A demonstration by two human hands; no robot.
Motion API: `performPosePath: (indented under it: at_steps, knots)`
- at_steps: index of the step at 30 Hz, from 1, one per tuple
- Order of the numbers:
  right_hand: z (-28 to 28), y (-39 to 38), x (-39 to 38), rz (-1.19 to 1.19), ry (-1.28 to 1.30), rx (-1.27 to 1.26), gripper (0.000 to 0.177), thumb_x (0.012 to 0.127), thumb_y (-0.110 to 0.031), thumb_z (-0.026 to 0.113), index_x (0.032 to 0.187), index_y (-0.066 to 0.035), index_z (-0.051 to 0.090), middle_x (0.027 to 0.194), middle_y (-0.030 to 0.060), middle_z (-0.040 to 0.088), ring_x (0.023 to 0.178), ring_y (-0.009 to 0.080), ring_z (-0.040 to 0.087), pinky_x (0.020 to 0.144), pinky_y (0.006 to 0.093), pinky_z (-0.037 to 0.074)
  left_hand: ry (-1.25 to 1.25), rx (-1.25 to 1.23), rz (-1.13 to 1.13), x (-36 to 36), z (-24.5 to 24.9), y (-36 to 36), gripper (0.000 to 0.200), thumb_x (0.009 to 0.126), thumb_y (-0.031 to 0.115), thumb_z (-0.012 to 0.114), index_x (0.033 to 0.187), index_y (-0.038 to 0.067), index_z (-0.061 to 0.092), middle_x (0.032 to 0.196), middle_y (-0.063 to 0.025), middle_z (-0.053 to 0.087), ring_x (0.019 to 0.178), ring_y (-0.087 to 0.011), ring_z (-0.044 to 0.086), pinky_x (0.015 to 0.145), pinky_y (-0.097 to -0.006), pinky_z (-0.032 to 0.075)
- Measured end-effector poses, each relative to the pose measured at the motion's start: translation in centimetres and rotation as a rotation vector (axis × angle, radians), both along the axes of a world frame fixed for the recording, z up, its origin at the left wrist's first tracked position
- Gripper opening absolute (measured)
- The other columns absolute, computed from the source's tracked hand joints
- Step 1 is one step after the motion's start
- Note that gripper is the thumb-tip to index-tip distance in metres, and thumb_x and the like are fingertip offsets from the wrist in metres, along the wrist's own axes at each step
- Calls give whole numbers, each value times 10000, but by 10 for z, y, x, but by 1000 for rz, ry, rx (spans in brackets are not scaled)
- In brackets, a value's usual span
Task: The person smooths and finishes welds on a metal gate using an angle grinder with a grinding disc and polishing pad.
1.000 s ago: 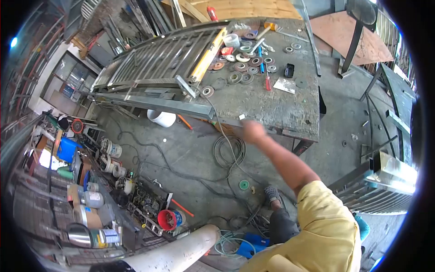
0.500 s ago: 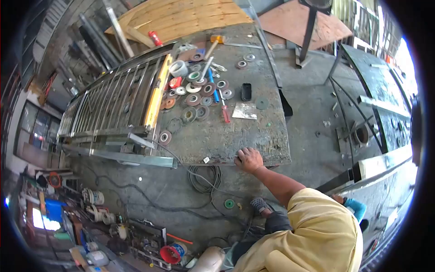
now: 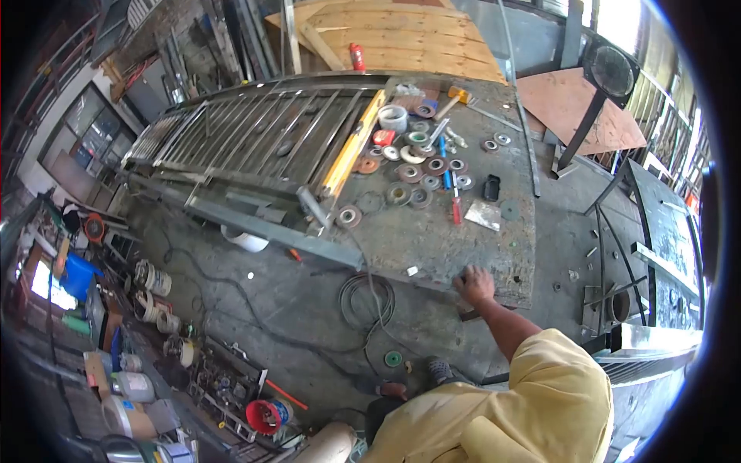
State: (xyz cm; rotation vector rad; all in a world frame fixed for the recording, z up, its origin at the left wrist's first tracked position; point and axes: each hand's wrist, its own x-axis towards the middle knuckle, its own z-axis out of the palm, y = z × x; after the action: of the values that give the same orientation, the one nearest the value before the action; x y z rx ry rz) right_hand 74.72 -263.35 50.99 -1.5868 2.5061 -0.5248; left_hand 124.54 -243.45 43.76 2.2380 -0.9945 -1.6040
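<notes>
My right hand rests on the front edge of the worn steel-topped workbench, palm down with its fingers slightly bent. No tool shows in it. My left hand is out of view. A small white block lies on the bench edge left of my hand. Farther back are a metal plate, a black tray and a red-handled screwdriver. Several grinding discs are scattered beyond them, near a white tape roll and a yellow-headed hammer.
A barred metal frame extends over the bench's left side, with a yellow spirit level on it. Coiled cable and loose leads lie on the floor. A red bucket stands lower left. Another dark table stands at right.
The camera view has turned, so the bench and its contents sit farther right in the picture. My right hand stays at the bench edge. A second foot has come into view.
</notes>
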Motion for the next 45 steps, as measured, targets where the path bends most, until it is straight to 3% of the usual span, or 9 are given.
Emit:
performPosePath:
  at_steps: [9, 18, 23, 29, 31, 33, 35, 41, 45]
  knots:
    - [-13, -27, 23, -363, -219, 108, 379, 881, -387, 641, 1004, -29, 617, 993, 218, 682, 998, 412, 637, 866, 497, 498, 13, 26, 246, 120, -3, 52, 418, 961, 341, 530, 1246, 36, 548, 1080, -164, 664, 874, -288, 660, 703, -396, 523]
    - [26, -133, 75, -137, -186, 7, 365, 875, -367, 623, 970, -15, 640, 966, 246, 681, 957, 414, 652, 836, 490, 507, -34, 27, 455, 174, 6, 77, 416, 962, 337, 534, 1248, 36, 536, 1058, -158, 669, 840, -276, 668, 670, -389, 529]
    - [43, -235, 81, -73, -301, -153, 412, 861, -381, 644, 1048, -13, 643, 970, 249, 680, 967, 425, 646, 841, 486, 501, -68, 85, 491, 152, 10, 58, 415, 962, 334, 536, 1250, 35, 530, 1045, -155, 672, 822, -270, 673, 653, -385, 532]
    - [48, -341, 64, 70, -222, -122, 492, 883, -398, 650, 1233, -55, 603, 1155, 245, 656, 1099, 396, 621, 936, 479, 490, -94, 110, 513, 106, 23, 10, 414, 963, 331, 539, 1252, 35, 522, 1030, -151, 676, 799, -262, 678, 631, -380, 536]
    - [64, -361, 57, 47, -289, 111, 568, 869, -390, 662, 1353, -118, 540, 1292, 215, 596, 1204, 386, 565, 995, 465, 466, -105, 122, 465, 97, 29, -13, 413, 963, 330, 540, 1252, 35, 520, 1025, -150, 677, 792, -259, 680, 624, -379, 538]
    - [43, -384, 44, 151, -21, 11, 610, 852, -395, 676, 1394, -167, 515, 1414, 167, 513, 1294, 386, 491, 1041, 466, 443, -115, 140, 420, 93, 37, -33, 413, 964, 329, 541, 1253, 35, 517, 1020, -148, 679, 784, -257, 682, 617, -377, 539]
    - [59, -409, 40, 203, -31, 155, 608, 864, -429, 661, 1412, -215, 505, 1551, 109, 364, 1397, 379, 372, 1105, 484, 386, -136, 152, 393, 89, 42, -51, 413, 964, 328, 541, 1254, 35, 515, 1015, -147, 680, 777, -254, 684, 610, -376, 540]
    - [65, -469, 43, 429, 112, 280, 672, 877, -542, 633, 1472, -297, 439, 1603, 46, 273, 1492, 361, 169, 1170, 551, 233, -198, 138, 412, 107, 70, -98, 412, 965, 325, 544, 1256, 35, 507, 1000, -143, 683, 754, -246, 690, 588, -371, 544]
    - [51, -488, 37, 440, 146, 317, 682, 881, -564, 617, 1486, -327, 411, 1613, 11, 255, 1493, 359, 170, 1171, 572, 231, -209, 133, 483, 120, 85, -129, 412, 965, 323, 546, 1257, 35, 502, 990, -141, 686, 739, -241, 693, 574, -368, 547]
